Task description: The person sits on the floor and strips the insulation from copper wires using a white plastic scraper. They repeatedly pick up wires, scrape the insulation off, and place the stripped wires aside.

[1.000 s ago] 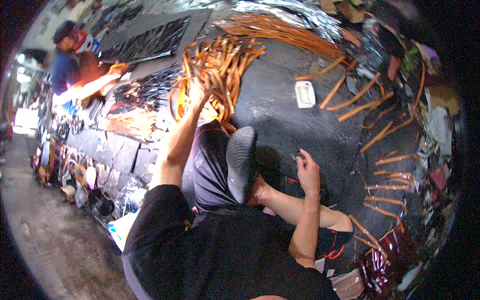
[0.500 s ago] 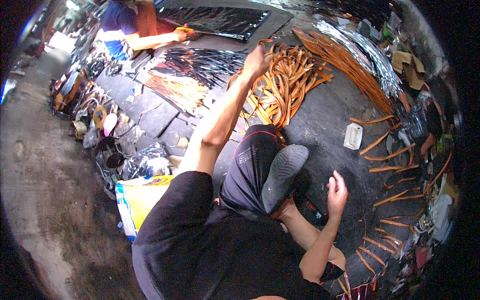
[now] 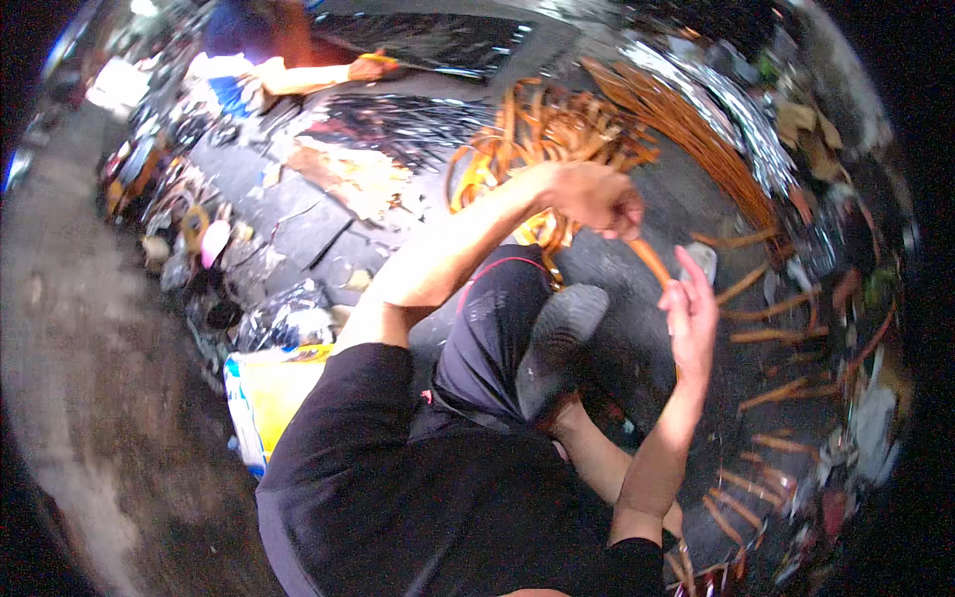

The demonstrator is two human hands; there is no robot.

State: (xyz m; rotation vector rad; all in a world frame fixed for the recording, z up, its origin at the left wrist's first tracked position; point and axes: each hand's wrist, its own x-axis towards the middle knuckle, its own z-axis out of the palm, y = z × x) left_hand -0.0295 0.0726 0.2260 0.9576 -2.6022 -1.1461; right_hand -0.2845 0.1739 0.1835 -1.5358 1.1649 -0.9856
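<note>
An orange-brown flat strip (image 3: 652, 263) slants down between my two hands. My left hand (image 3: 600, 201), a little blurred, is closed around its upper end, in front of a tangled pile of similar strips (image 3: 522, 119). Lower down on the right, my right hand (image 3: 690, 316) has its thumb and fingers at the strip, with the index finger pointing up. A thin orange edge shows below that hand, so the strip seems to run behind it. My bent leg and shoe sole (image 3: 569, 343) lie between the arms and the pile.
Single strips (image 3: 771, 335) lie in a curved row at right. A long bundle of brown strips (image 3: 696, 149) and silvery strips (image 3: 731, 109) lie beyond. At far left another person's hand (image 3: 368, 68) holds a yellow-handled tool. A yellow-and-white sack (image 3: 279, 398) sits beside me.
My left hand has come away from the pile toward the right and nearer, bringing a strip. My right hand has risen to meet it.
</note>
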